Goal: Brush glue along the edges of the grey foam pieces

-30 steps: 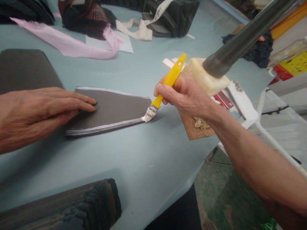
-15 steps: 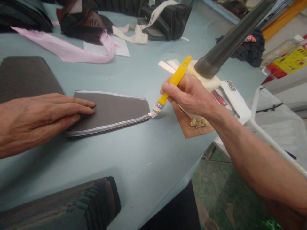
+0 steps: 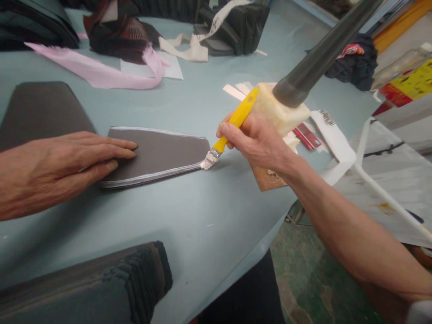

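Note:
A grey folded fan-shaped stack (image 3: 162, 155) with white edges lies on the pale blue table (image 3: 189, 220). My left hand (image 3: 57, 168) lies flat on its left end, fingers stretched out. My right hand (image 3: 256, 139) is closed round a yellow-handled brush (image 3: 232, 126). The brush's white, glue-covered bristles touch the stack's right front corner.
A cream glue block (image 3: 280, 112) with a dark rod (image 3: 324, 49) stands behind my right hand, over a brown board (image 3: 266, 180). Dark pleated stacks lie at the front left (image 3: 101, 288) and far back (image 3: 232, 27). Pink cloth (image 3: 97, 69) lies at the back left. The table edge runs at the right.
The brush tip went slightly off the stack's right corner and is back against it now. My left hand has stayed flat on the stack.

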`<act>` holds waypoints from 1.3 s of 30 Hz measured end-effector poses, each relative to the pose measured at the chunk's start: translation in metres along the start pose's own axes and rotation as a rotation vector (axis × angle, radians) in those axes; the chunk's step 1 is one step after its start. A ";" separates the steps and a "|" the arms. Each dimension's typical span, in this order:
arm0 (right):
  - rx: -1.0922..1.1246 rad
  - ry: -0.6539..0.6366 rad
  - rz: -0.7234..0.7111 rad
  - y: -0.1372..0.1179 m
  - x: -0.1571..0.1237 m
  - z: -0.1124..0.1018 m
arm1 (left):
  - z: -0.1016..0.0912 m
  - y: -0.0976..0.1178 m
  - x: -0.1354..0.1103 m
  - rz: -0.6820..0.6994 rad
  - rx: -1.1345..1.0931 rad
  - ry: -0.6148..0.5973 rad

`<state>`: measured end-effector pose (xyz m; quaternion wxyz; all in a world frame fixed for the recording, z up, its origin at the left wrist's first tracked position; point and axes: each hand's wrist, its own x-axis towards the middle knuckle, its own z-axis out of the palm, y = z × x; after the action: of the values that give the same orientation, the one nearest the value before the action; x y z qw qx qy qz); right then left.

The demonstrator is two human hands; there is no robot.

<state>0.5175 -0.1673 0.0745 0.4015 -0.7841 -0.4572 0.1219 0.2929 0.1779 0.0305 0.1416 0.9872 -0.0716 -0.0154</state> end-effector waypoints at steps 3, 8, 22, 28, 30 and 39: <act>-0.042 0.069 -0.010 0.005 -0.001 -0.010 | 0.001 -0.001 -0.002 0.025 0.002 -0.001; 0.081 0.135 0.002 0.003 -0.006 -0.012 | -0.003 0.008 0.003 -0.007 -0.032 -0.014; 0.171 0.347 0.097 0.006 -0.017 -0.010 | -0.033 0.045 0.016 -0.066 0.022 -0.218; 0.235 0.407 0.145 -0.005 -0.034 -0.005 | -0.033 0.038 0.018 -0.062 0.014 -0.207; 0.253 0.419 0.135 -0.007 -0.040 -0.001 | -0.032 0.038 0.019 -0.064 0.005 -0.199; 0.347 0.460 0.149 -0.005 -0.058 0.013 | -0.033 0.043 0.018 -0.099 -0.033 -0.201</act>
<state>0.4752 -0.2068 0.0600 0.6128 -0.7421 -0.2676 0.0463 0.3063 0.1441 0.0744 0.1488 0.9806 -0.0364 -0.1227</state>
